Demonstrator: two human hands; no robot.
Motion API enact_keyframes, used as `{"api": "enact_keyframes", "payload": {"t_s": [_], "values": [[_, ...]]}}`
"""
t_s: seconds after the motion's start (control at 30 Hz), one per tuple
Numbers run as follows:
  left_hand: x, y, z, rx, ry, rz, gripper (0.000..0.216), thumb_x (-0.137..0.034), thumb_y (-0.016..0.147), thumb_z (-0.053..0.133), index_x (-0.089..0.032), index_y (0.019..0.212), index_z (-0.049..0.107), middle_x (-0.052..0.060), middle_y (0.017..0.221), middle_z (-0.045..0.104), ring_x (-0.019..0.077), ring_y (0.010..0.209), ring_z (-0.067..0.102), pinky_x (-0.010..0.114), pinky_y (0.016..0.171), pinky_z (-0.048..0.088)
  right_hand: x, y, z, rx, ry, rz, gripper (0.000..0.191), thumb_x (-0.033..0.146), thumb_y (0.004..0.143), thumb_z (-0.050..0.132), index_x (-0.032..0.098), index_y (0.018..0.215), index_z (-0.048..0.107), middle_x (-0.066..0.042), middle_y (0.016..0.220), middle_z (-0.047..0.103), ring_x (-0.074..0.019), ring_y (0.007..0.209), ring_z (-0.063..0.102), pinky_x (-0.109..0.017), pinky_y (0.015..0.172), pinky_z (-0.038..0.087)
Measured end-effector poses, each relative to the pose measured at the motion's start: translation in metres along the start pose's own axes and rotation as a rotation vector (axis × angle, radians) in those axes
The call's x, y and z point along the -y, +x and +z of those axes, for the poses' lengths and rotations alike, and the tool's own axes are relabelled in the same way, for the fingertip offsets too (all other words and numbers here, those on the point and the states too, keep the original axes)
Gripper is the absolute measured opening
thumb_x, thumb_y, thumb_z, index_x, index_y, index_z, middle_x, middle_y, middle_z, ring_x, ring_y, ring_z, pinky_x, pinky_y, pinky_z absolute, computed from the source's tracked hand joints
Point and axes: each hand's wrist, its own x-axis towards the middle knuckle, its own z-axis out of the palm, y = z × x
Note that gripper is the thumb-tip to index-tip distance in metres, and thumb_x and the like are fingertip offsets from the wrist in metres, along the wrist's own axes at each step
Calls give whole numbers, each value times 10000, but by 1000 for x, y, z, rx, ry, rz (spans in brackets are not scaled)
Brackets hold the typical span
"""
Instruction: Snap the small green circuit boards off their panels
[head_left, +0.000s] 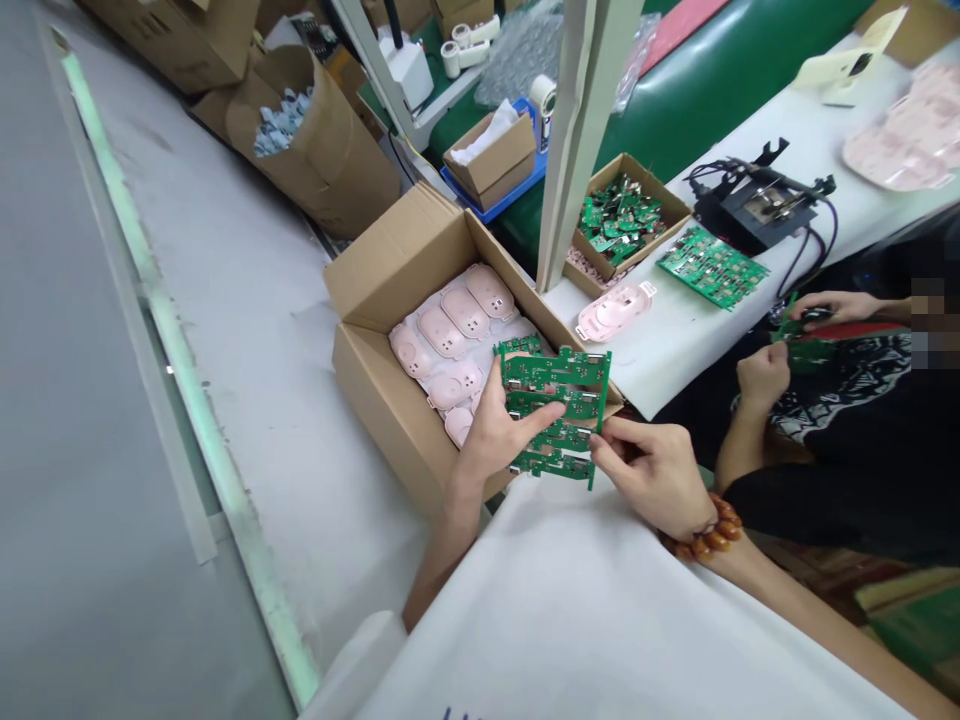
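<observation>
A green circuit board panel (559, 375), made of several joined boards, is held up in front of my body. My left hand (499, 425) grips it from the left, thumb across its face. At its right edge, my right hand (656, 470) pinches the border between thumb and fingers; a beaded bracelet (712, 530) circles that wrist. Behind the panel stands an open cardboard box (390, 250) with pink plastic housings (442, 330) laid in it. Part of another green board (521, 345) shows just behind the panel. The panel and my left hand hide some of the box's contents.
To the right, a white-covered table (645, 365) carries a pink housing (615, 312), a board panel (712, 268), a box of loose boards (622, 215) and a black fixture (757, 205). A metal post (581, 130) rises beside the box. A co-worker's hands (765, 375) work at right.
</observation>
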Motion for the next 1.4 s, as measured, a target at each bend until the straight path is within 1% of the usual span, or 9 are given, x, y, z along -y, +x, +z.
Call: {"api": "enact_keyframes", "payload": {"t_s": [0.17,0.47,0.67,0.8,0.9,0.97,1.03,1.2,1.4], "values": [[-1,-2,-5,118,-32,-16,961,-338,533,1005,-264,1324,464,53,1204,656,266,1120,687,407,920,617,1,-3,2,-43,-29,-61,397,198,880,553,201,552,330,65,465,309,-55,426,281,-213,434,255],[0,-5,-2,77,-25,-17,929,-308,542,1005,-290,1310,482,38,1230,625,259,1137,677,402,927,615,5,-7,3,-64,-152,-157,397,178,904,523,210,553,339,56,469,343,-68,422,312,-230,445,253],[-7,-7,-2,70,7,9,914,-344,554,1003,-286,1304,484,46,1209,643,241,1064,703,357,839,632,6,-6,2,-62,-162,-199,403,179,941,514,208,574,350,59,474,378,-62,422,333,-218,456,273],[-3,-5,-1,13,-6,38,913,-366,528,1011,-275,1282,503,41,1181,662,254,1064,708,390,867,633,3,-4,0,-43,-120,-160,377,210,970,528,209,611,414,57,497,402,-71,435,367,-215,460,298],[2,0,-2,-90,-48,52,916,-366,512,1015,-269,1265,502,37,1159,677,262,1056,713,424,888,630,2,-3,-2,-23,-44,-103,196,242,992,543,204,804,578,51,575,503,-84,464,429,-209,472,345],[4,3,-4,-148,-82,55,878,-344,522,1011,-266,1233,503,27,1129,689,253,1037,720,436,905,626,2,-3,-4,-54,2,-75,107,256,991,561,202,908,601,43,629,555,-88,482,459,-207,474,363],[5,4,-6,-164,-113,51,844,-317,535,1006,-266,1210,503,18,1105,698,245,1020,728,439,910,626,2,-4,-5,-57,17,-71,115,259,978,583,206,876,591,42,626,562,-89,484,462,-207,474,365],[4,2,-9,-109,-76,35,872,-308,536,1005,-271,1245,498,20,1126,697,246,1022,729,435,900,632,-2,-5,-3,74,-28,-87,190,243,952,573,207,766,586,54,560,532,-86,462,426,-213,481,347],[0,1,-5,-14,-7,55,972,-374,539,1003,-279,1350,475,35,1168,671,258,1078,709,429,925,622,-6,-3,-4,189,8,-41,302,250,902,513,220,622,403,59,505,411,-85,452,359,-229,467,289]]}}
